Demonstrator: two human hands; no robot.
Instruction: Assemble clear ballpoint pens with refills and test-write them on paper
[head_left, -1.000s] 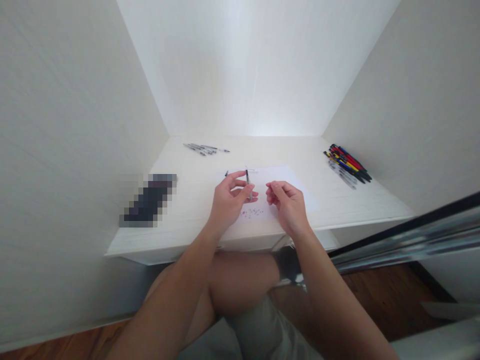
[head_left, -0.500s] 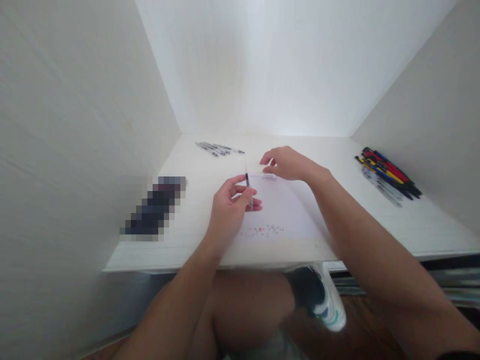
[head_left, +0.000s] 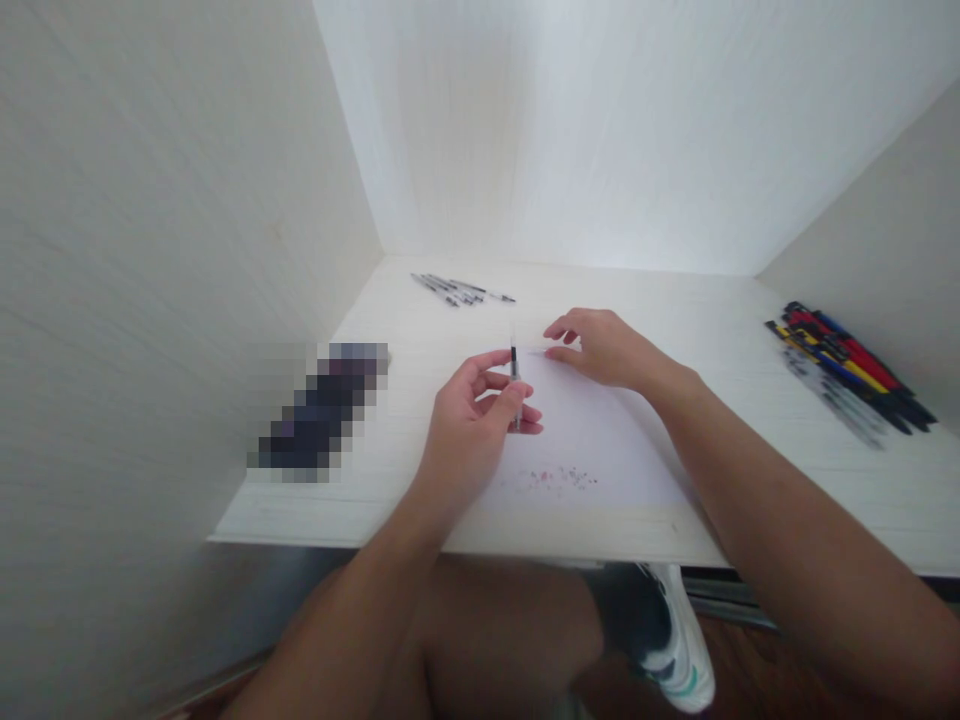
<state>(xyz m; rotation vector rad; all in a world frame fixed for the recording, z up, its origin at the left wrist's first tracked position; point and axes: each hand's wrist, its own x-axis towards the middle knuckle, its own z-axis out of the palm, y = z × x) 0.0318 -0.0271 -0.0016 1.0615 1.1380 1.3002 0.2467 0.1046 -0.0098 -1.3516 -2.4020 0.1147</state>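
My left hand point(head_left: 480, 415) is closed on a thin clear pen barrel with a black end point(head_left: 514, 372), held upright over a white sheet of paper point(head_left: 600, 450). My right hand point(head_left: 604, 345) reaches to the paper's far edge, fingers curled and pinching at a small clear part that I cannot make out. Small red and dark scribble marks point(head_left: 559, 476) sit near the paper's front edge.
Several dark pens point(head_left: 461, 290) lie at the back left of the white desk point(head_left: 420, 500). A pile of red, blue, yellow and black pens point(head_left: 847, 365) lies at the right. A blurred dark object point(head_left: 322, 410) rests at the left. White walls close in on three sides.
My right hand has moved from beside the left hand out to the paper's far edge. The left hand keeps holding the pen barrel upright. The view has shifted left.
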